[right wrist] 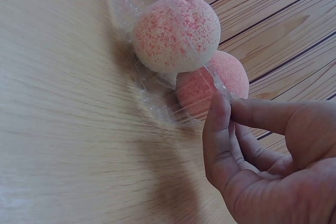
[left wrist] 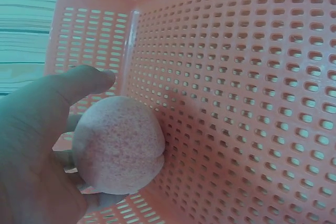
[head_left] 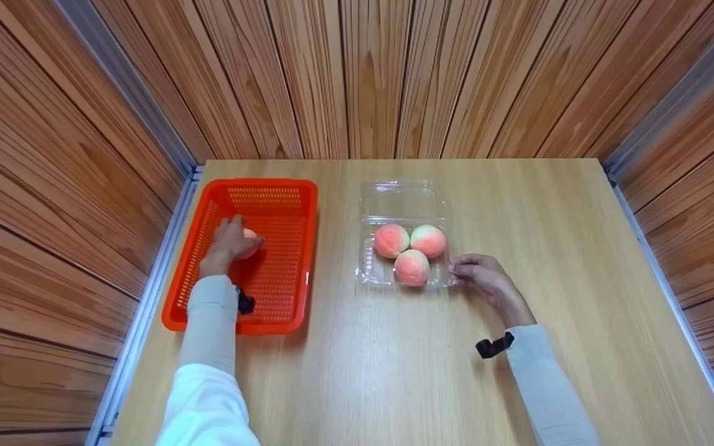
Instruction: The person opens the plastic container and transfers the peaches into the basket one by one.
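Observation:
Inside the red basket (head_left: 307, 260), toward its left side, my left hand (head_left: 228, 243) has its fingers around a peach (left wrist: 119, 145). In the left wrist view the fingers pass behind and below the fruit, and the thumb stretches above it. A clear plastic clamshell box (head_left: 366, 260) stands to the right of the basket with its lid (head_left: 403, 201) folded back. Three pink and cream peaches sit in it: a back left one (head_left: 391, 241), a back right one (head_left: 428, 241) and a front one (head_left: 412, 267). My right hand (head_left: 484, 277) pinches the box's front right corner between thumb and index finger.
Everything stands on a light wooden table (head_left: 357, 365). Wood-plank walls (head_left: 369, 80) rise at the back and both sides, with metal rails along the table's side edges. A small black device (head_left: 494, 345) is worn on each wrist.

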Available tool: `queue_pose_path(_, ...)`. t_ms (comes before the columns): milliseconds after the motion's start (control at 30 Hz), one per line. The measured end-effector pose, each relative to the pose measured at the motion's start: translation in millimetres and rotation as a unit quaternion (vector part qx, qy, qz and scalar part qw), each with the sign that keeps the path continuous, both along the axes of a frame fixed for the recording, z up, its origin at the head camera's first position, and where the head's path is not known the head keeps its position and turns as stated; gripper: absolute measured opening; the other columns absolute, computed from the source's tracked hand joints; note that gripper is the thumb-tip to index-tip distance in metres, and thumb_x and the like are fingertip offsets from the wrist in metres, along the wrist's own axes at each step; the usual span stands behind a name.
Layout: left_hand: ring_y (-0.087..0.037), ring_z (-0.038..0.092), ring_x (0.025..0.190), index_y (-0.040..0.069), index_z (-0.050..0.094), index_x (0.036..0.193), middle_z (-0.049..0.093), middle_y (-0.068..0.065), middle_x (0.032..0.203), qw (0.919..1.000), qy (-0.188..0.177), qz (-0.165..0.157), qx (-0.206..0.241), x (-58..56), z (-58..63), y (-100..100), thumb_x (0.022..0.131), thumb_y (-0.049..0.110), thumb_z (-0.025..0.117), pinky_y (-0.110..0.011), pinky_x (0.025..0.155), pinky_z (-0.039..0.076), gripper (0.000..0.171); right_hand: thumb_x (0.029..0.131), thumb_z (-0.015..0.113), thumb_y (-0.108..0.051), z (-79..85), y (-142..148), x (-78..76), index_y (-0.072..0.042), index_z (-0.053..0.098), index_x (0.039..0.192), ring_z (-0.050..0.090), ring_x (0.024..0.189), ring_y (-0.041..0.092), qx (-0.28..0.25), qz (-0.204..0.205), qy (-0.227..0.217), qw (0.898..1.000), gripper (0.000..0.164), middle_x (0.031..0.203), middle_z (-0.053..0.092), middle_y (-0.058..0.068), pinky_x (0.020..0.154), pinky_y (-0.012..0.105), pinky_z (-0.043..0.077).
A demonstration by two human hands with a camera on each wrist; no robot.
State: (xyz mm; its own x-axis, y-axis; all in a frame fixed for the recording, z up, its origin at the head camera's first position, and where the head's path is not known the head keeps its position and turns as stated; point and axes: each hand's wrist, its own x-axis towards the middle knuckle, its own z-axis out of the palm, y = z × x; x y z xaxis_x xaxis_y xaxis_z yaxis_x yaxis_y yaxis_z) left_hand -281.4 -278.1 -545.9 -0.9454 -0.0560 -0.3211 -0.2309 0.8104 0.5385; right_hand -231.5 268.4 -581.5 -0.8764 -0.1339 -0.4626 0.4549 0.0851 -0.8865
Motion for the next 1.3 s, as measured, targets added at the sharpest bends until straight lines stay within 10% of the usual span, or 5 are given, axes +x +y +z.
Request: queue_pose_path(1300, -0.050, 0.034, 0.148, 0.001, 0.038, 0.159, 0.033, -0.031, 0.164, 0.9986, 0.036, -0.026, -0.030, -3.9, 19.1, 8.2, 0.105, 0.035, 0.062, -0.066, 0.122, 0.036, 0.069, 0.103, 0.064, -0.002, -0.2, 1.1, 0.7, 0.012, 0.058, 0.132, 0.072, 0.087, 0.012, 0.014, 0.001, -0.010, 1.000, 0.032, 0.095, 0.072, 0.001, 0.085, 0.027, 0.063)
